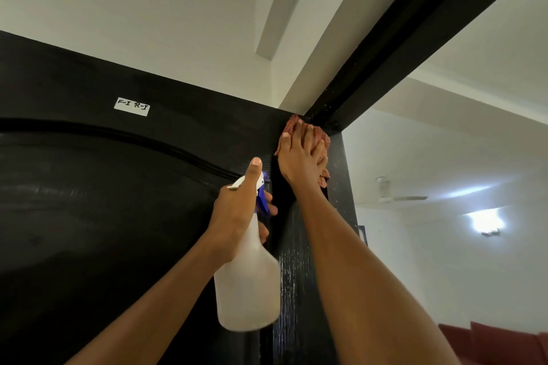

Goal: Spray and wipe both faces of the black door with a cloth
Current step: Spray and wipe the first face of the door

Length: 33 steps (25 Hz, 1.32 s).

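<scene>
The black door [103,201] fills the left half of the view, seen from below, with a white label near its top. Its narrow edge [299,275] runs up the middle and is speckled with spray droplets. My right hand [299,160] is raised to the door's top corner and presses a reddish-brown cloth [321,135] against that edge, fingers wrapped over the cloth. Lower down, my left hand [237,216] grips the neck of a white spray bottle [247,284] with a blue trigger, thumb up along its head, nozzle toward the door.
The black door frame [415,27] runs diagonally up to the right from the corner. White ceiling and beams lie above. Through the opening on the right are a ceiling fan [385,192], a lit wall lamp [486,222] and red seating [504,344].
</scene>
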Each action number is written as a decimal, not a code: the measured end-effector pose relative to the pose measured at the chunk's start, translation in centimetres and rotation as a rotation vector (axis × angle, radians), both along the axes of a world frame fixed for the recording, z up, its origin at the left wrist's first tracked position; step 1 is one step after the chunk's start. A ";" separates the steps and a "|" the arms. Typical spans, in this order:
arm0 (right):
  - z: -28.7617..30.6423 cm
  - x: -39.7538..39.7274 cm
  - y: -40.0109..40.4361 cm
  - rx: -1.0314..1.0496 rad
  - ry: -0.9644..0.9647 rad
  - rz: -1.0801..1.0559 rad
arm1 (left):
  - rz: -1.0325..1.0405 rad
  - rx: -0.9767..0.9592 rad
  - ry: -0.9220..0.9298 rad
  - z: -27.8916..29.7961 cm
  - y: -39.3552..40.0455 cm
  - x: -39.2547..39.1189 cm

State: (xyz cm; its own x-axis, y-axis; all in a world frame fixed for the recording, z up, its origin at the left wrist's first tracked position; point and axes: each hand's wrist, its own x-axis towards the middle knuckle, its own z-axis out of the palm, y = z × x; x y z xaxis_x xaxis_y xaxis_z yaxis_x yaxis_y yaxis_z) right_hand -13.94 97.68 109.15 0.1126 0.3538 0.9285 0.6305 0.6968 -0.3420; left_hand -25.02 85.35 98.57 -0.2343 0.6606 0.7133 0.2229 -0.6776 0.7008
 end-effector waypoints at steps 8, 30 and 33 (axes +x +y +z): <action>-1.7 1.5 3.6 0.110 -0.025 -0.066 | -0.081 -0.030 0.018 0.5 1.4 1.2; 2.0 8.4 10.3 0.194 -0.056 -0.217 | -0.137 -0.025 0.041 0.7 2.2 7.3; -0.1 8.9 10.4 0.204 -0.065 -0.255 | -0.167 -0.070 0.058 -2.4 3.2 7.4</action>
State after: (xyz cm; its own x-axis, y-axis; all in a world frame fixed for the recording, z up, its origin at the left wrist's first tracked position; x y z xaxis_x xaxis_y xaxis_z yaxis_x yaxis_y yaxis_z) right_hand -5.01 108.08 109.06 0.1116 0.1279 0.9855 0.8093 0.5638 -0.1649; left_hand -17.67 88.50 96.12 -0.0771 0.7351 0.6736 0.1524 -0.6589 0.7366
